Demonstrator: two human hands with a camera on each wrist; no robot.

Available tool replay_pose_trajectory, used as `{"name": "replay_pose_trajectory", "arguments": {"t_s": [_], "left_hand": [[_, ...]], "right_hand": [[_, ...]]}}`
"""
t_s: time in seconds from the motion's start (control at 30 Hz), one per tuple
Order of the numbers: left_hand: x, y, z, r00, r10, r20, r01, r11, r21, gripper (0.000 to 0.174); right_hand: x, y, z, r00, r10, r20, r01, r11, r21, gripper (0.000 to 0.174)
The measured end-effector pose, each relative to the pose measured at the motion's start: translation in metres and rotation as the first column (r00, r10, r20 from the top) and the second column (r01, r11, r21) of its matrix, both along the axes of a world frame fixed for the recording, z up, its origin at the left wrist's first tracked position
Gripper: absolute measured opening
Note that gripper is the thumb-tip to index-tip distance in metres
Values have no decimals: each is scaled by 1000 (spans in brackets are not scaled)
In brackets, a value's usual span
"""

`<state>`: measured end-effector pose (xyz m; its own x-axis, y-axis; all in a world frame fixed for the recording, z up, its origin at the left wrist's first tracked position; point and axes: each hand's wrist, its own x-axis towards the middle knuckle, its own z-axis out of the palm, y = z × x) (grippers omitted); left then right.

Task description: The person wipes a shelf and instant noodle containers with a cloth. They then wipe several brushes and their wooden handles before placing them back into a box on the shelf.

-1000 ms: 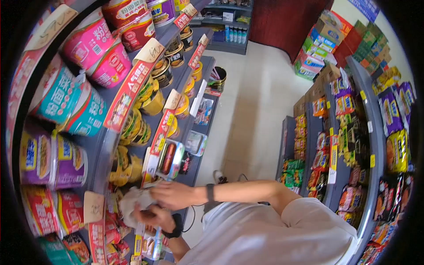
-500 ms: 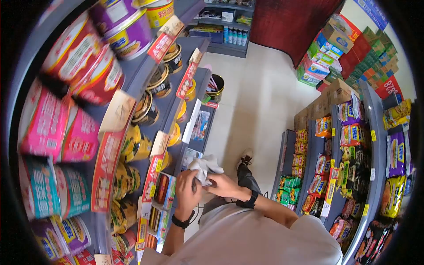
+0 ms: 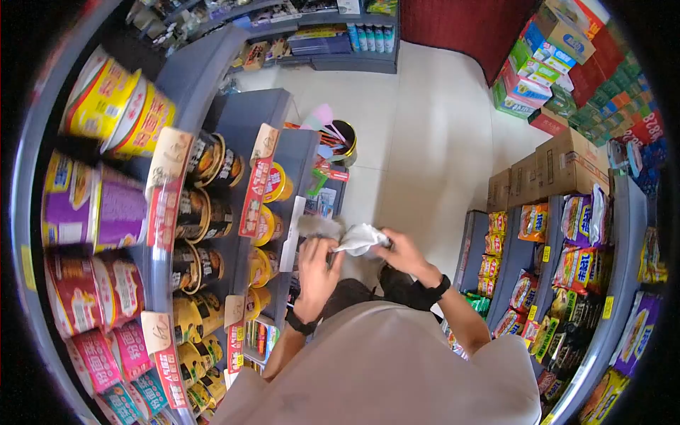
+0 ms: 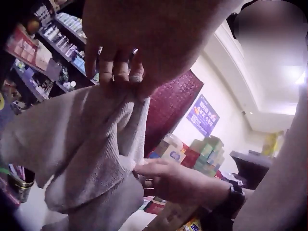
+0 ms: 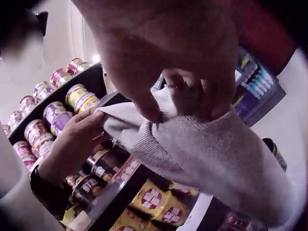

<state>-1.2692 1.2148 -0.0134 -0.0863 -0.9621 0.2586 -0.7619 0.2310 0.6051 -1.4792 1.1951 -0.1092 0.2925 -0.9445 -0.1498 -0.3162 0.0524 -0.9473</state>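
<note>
From where I'm standing, the pale cloth [image 3: 363, 239] is up in the air between the person's two hands, in front of the body and near the shelf [image 3: 248, 110] of tubs [image 3: 265, 227]. The left hand [image 3: 316, 276] pinches one edge between thumb and fingers; the right hand [image 3: 409, 256] has its fingers curled onto the fabric, gripping it. I'd judge this is a moment of opening out or rearranging the cloth, and the next move calls for a firm hold on both sides while the loose folds are straightened. Half a second ago it was a tighter bunch with the hands close together; now they're farther apart and it spreads wider.
</note>
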Motion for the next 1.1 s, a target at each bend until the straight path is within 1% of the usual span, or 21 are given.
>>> {"name": "replay_pose_trajectory", "arguments": {"t_s": [0.1,0.17,0.23,0.27,0.3,0.37,0.43,0.5,0.53,0.57,0.63,0.67,0.7,0.77,0.83,0.87,0.93,1.0,1.03,1.07,1.1], "left_hand": [[-16,-41,1,998,-59,16,59,998,33,17],[-22,-64,-2,997,-74,22,73,996,49,19],[-26,-89,-10,997,-78,2,78,991,104,23],[-27,-101,-18,996,-92,-16,94,979,183,24],[-29,-115,-25,994,-103,-26,107,977,182,24],[-34,-147,-40,988,-141,-61,153,938,310,25],[-36,-185,-58,980,-192,-57,200,930,307,24],[-38,-227,-65,981,-183,-67,194,868,457,20],[-39,-249,-62,974,-225,7,201,881,428,17],[-38,-268,-58,973,-230,-7,209,869,449,17],[-39,-309,-57,967,-245,-71,255,937,241,19],[-39,-334,-56,965,-247,-84,260,937,232,19],[-39,-352,-54,963,-268,-34,269,938,217,19],[-39,-370,-50,964,-266,13,256,940,227,18],[-38,-397,-42,961,-274,23,256,922,291,18],[-40,-407,-39,967,-253,19,228,897,378,19],[-51,-432,-44,961,-274,37,244,905,348,20],[-70,-464,-38,926,-369,85,318,879,356,19],[-83,-483,-36,933,-347,91,297,889,349,19],[-96,-502,-35,924,-381,21,353,876,329,17],[-107,-521,-35,907,-417,-50,412,859,305,14]], "right_hand": [[-35,-33,-7,994,-99,38,99,995,16,20],[-49,-56,-15,991,-109,76,107,994,24,19],[-62,-84,-18,993,-114,4,114,993,29,18],[-64,-101,-12,989,-141,-55,141,990,11,17],[-65,-119,-12,986,-152,-65,153,988,10,17],[-67,-157,-11,979,-192,-73,189,981,-53,22],[-72,-198,-10,975,-185,-126,173,979,-105,22],[-75,-239,-5,980,-127,-151,112,988,-103,22],[-78,-259,-9,972,-107,-208,90,992,-92,21],[-78,-275,-1,970,-107,-218,94,993,-67,21],[-77,-314,22,975,-69,-210,49,994,-102,21],[-76,-332,21,990,-59,-131,61,998,9,20],[-75,-350,20,988,-59,-141,61,998,14,20],[-70,-382,18,954,-18,-300,-33,986,-164,19],[-61,-411,21,955,37,-293,-74,991,-116,19],[-57,-425,17,966,58,-254,-87,991,-106,19],[-49,-453,15,983,107,-149,-123,987,-102,20],[-47,-484,4,971,178,-158,-195,976,-99,18],[-48,-501,-4,958,233,-165,-251,964,-93,18],[-51,-518,-8,958,236,-164,-265,947,-184,20],[-56,-536,-13,953,254,-165,-283,940,-190,20]]}}
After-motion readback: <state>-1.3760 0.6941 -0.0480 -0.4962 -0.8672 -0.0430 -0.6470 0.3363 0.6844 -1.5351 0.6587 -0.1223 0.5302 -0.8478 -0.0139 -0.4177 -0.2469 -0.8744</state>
